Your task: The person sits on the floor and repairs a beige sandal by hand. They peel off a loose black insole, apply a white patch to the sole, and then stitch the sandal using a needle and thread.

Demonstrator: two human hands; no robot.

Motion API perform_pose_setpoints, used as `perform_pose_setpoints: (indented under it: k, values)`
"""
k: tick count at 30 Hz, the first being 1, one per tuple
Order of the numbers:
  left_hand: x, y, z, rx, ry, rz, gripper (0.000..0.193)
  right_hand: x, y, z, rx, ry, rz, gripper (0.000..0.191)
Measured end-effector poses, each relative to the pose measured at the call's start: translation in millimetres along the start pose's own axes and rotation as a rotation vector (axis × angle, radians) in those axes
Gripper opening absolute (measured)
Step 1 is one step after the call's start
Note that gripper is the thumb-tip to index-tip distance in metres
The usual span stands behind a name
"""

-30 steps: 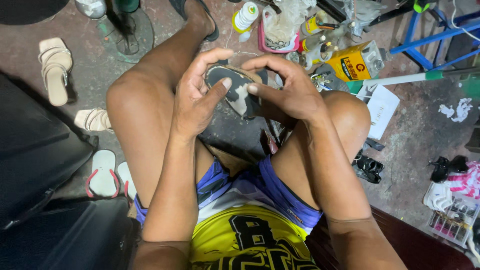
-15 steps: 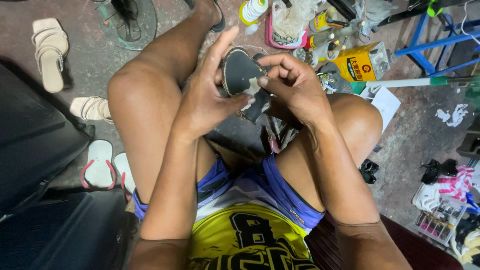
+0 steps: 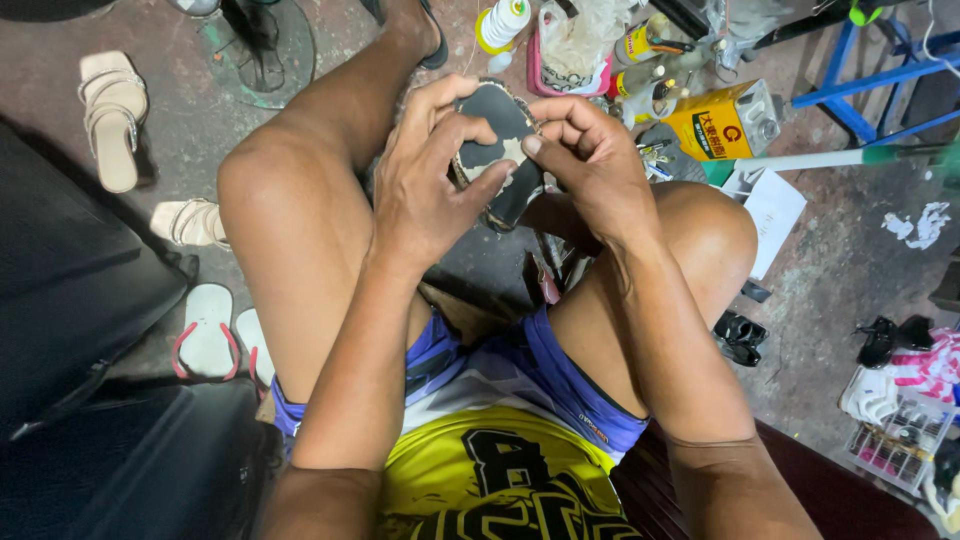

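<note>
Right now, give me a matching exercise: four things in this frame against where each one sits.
Things:
1. dark shoe sole
2. yellow can
3. beige sandal
4. red-strapped flip-flop

Places:
A. floor, upper left
B. between left hand and right hand
C. floor beside the left thigh
D. floor, upper right, beyond the right knee

Pairs: 1-B, 2-D, 3-A, 4-C

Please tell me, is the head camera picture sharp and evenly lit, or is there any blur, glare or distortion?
Head view: the left hand, right hand and dark shoe sole are sharp and softly lit, without hard shadows; the dark bags at the left lose detail in shade; the yellow can shows slight glare; the wide lens stretches the edges.
</note>
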State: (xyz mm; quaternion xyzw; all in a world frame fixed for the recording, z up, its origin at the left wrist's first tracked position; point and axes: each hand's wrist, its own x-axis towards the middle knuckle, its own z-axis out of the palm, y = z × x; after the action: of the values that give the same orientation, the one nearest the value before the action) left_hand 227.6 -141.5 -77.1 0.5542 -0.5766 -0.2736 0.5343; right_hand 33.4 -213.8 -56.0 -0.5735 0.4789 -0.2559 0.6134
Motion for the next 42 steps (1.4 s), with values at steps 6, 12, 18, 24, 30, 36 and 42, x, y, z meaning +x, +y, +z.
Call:
perform_pose_setpoints:
  k: [6, 12, 18, 24, 30, 36, 42]
  values:
    - [-5.0, 7.3, 6.0, 0.419, 0.091, 0.189, 0.035, -0.7, 9.7, 0.4, 0.174, 0.006, -0.046, 0.025]
    - [-6.4, 17.3, 10.0, 0.353, 0.080, 0.127, 0.034, -1.9, 6.3, -0.9, 0.224, -0.054, -0.084, 0.036]
    - [-7.1, 19.1, 10.6, 0.369, 0.099, 0.153, 0.034, -1.0, 2.3, 1.9, 0.311, -0.076, -0.043, 0.042]
    - [-9.3, 25.8, 8.4, 0.422, 0.133, 0.160, 0.026, -0.6, 3.5, 5.7, 0.372, -0.057, -0.062, 0.044]
    - [-8.6, 29.1, 9.9, 0.460, 0.141, 0.102, 0.022, -1.5, -0.5, 6.1, 0.417, -0.080, -0.018, 0.045]
    - [-11.5, 25.7, 14.0, 0.444, 0.158, 0.038, 0.020, -1.4, -0.2, 8.6, 0.319, -0.030, 0.073, 0.045]
    - [-12.0, 16.5, 20.9, 0.421, 0.197, 0.024, 0.015, 1.3, 9.2, 14.3, 0.268, -0.032, -0.052, 0.046]
